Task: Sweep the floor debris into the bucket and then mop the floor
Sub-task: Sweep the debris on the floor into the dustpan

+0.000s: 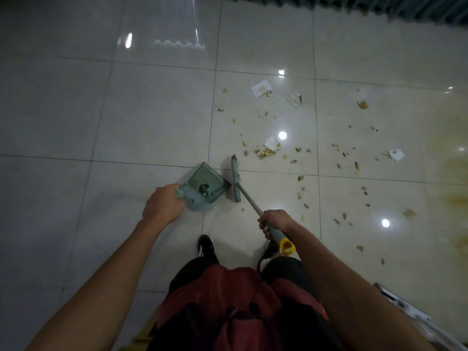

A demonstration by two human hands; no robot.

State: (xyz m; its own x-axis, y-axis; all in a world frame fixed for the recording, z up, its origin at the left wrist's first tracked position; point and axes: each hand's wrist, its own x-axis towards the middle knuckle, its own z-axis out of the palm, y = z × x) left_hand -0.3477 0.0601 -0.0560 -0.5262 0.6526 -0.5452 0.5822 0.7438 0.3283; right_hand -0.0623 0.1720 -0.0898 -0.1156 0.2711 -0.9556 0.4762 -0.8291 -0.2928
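My left hand (162,206) grips the handle end of a pale green dustpan (206,184) that sits on the tiled floor in front of my feet. Just right of it lies the green broom head (236,179), its edge close to the pan's mouth. My right hand (274,221) is curled round the broom's grey-green handle (250,202), whose yellow cap (287,246) sticks out behind my wrist. Debris (266,152) of yellow crumbs, small stones and paper scraps (260,87) is scattered over the tiles ahead and to the right. No bucket or mop is in view.
A brownish-yellow stain (455,201) spreads over the floor at the far right. A dark curtain hem (395,8) runs along the top right. A white object (405,307) lies at the lower right edge. My black shoes (206,247) stand just behind the dustpan.
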